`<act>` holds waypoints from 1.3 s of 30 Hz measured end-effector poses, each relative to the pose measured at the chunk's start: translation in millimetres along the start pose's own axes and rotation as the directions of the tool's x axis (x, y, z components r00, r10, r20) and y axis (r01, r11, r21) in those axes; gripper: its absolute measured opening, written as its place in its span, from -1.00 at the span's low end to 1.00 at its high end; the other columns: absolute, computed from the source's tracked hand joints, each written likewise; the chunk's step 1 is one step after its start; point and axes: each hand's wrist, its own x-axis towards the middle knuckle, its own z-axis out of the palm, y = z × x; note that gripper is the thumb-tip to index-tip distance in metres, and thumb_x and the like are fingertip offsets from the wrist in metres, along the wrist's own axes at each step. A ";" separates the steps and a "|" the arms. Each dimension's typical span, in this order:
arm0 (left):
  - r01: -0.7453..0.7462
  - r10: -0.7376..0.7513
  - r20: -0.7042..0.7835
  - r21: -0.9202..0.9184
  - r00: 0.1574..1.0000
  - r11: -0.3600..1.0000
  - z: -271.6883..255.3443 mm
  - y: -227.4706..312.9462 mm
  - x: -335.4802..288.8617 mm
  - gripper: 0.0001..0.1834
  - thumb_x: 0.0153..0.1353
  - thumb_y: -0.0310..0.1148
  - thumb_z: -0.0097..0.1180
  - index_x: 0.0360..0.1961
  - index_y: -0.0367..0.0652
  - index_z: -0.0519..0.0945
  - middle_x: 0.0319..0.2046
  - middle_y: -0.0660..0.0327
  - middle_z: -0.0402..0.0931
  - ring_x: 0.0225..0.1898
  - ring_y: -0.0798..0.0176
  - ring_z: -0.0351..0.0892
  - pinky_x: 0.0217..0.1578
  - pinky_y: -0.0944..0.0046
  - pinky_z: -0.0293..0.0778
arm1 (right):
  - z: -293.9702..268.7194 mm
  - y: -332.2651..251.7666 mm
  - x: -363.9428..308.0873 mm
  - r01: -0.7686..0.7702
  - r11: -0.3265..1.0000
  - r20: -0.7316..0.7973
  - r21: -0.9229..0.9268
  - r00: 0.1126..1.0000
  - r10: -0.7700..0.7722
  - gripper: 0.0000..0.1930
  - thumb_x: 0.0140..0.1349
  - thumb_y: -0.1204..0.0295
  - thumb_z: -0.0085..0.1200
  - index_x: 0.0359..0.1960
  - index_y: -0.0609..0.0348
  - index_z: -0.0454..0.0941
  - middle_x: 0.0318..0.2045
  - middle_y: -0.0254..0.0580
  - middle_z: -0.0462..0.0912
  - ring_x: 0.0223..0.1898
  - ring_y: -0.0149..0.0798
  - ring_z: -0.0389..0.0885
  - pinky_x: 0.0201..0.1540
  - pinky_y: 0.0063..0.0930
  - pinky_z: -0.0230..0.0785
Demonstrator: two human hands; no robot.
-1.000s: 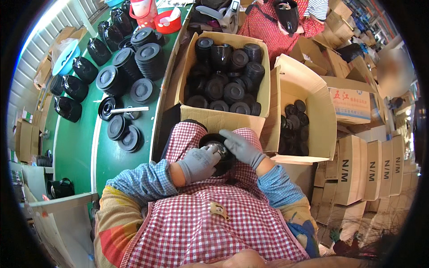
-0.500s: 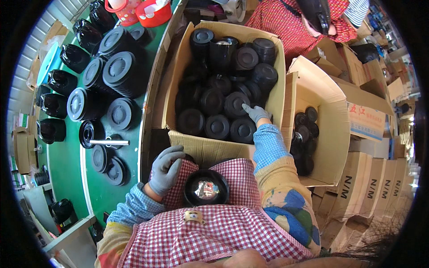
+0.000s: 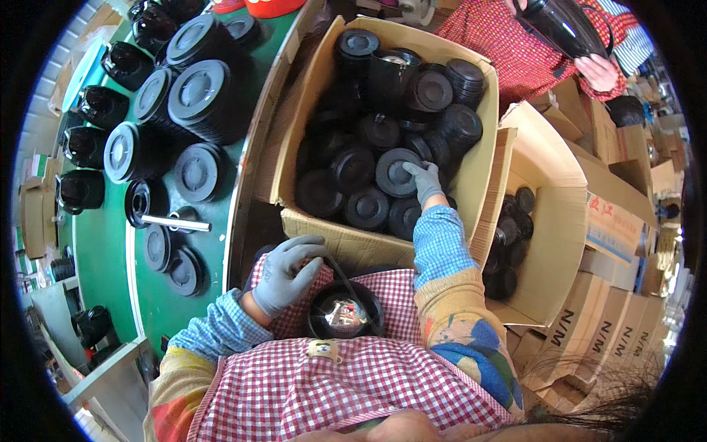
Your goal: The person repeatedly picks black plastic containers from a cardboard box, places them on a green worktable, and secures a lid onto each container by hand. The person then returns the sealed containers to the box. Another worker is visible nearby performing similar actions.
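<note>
Grey-gloved left hand (image 3: 289,276), grey-gloved right hand (image 3: 425,180), blacks and checks around
Black disc (image 3: 392,175) beneath the right hand, tan box (image 3: 346,239) around it; round black vessel (image 3: 344,313) with silvery inside, just beside the left hand; green tabletop (image 3: 103,250) to that hand's left; blue-and-white checked sleeves (image 3: 444,239) behind both hands, red-and-white gingham apron (image 3: 317,387) below them

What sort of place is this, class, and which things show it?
Probably a factory or workshop for assembling or packing goods: a green workbench carries stacks of round black parts, an open carton holds many similar ones, and cardboard boxes crowd the right side.
</note>
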 end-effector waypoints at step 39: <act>0.052 -0.215 -0.452 -0.347 0.866 0.936 -212.4 -113.6 -11.4 -0.33 0.53 0.00 -0.16 0.46 -0.26 0.19 0.40 0.07 0.24 0.43 0.10 0.20 0.43 0.18 0.08 | 322.2 -164.9 -237.6 0.495 0.865 0.353 -0.078 0.826 -0.440 -0.41 0.35 0.20 0.25 0.25 0.40 0.42 0.08 0.00 0.63 0.06 -0.25 0.59 0.14 -0.42 0.40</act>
